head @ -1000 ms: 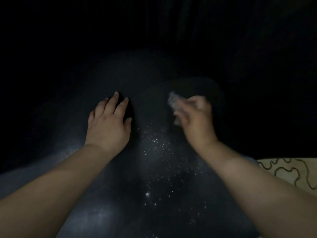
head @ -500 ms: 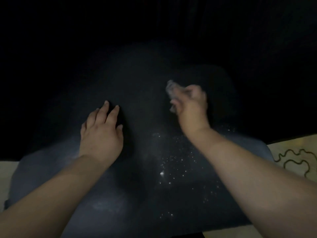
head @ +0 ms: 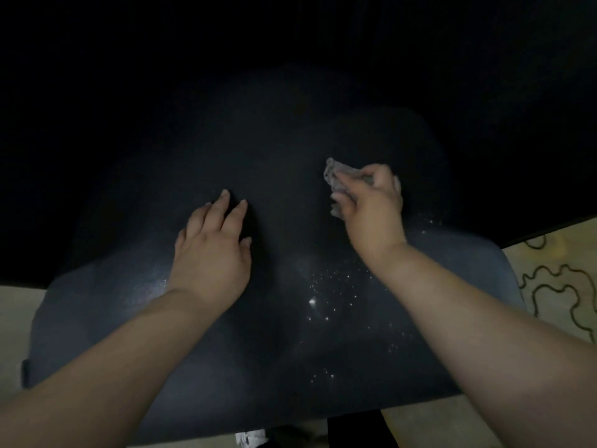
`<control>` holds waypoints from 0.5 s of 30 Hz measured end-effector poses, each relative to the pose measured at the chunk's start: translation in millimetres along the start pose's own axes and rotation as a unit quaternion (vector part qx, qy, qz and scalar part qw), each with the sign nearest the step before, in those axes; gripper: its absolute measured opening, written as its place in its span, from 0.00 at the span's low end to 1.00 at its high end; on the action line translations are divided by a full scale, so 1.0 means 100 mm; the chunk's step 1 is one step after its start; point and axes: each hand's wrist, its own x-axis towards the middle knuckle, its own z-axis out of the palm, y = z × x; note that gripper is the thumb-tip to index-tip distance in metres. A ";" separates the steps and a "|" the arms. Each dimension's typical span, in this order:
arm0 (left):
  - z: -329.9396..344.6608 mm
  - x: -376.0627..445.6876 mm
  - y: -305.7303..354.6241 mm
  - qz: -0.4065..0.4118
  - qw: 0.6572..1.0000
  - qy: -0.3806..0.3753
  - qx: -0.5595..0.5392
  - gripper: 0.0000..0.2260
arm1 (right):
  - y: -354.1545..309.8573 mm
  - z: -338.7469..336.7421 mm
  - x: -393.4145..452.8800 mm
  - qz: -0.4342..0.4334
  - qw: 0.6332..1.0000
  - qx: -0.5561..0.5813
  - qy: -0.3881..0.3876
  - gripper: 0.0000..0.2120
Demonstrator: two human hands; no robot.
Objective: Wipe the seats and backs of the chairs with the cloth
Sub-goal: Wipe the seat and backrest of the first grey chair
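Insp. A: Seat status?
Insp. B: Dark chair seat (head: 135, 334) fills centre of frame; white specks (head: 326, 302) scattered near-right of middle.
Insp. A: Hands?
Insp. B: Left hand (head: 213, 253) flat on seat, fingers straight, grasping nothing. Right hand (head: 371, 211) farther right, fingers curled round grey cloth (head: 336, 176), cloth bunched against seat's far part.
Insp. A: Surroundings?
Insp. B: Pale floor w/ squiggle pattern (head: 555, 286) at right. Far bkgd too dark to tell.

No readable text

No letters, numbers, labels or brand marks can be read anywhere in the dark head view; the dark curly lines on the pale floor (head: 549, 286) at the right edge are only a pattern, not writing.
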 end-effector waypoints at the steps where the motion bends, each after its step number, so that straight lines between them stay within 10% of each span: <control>1: 0.00 -0.01 0.02 0.004 1.000 -0.003 -0.001 0.25 | -0.14 0.03 -0.09 0.015 1.000 0.003 -0.013 0.14; 6: 0.04 -0.06 0.08 0.010 1.000 -0.013 -0.001 0.25 | -0.31 0.06 -0.53 -0.179 0.975 0.017 -0.130 0.14; 12: 0.07 -0.14 0.01 0.020 1.000 -0.015 0.009 0.25 | 0.20 -0.26 -0.37 0.055 0.997 -0.041 0.030 0.15; 15: 0.08 -0.14 0.02 0.018 1.000 -0.015 0.014 0.26 | -0.21 -0.07 -0.61 0.000 1.000 -0.002 0.002 0.13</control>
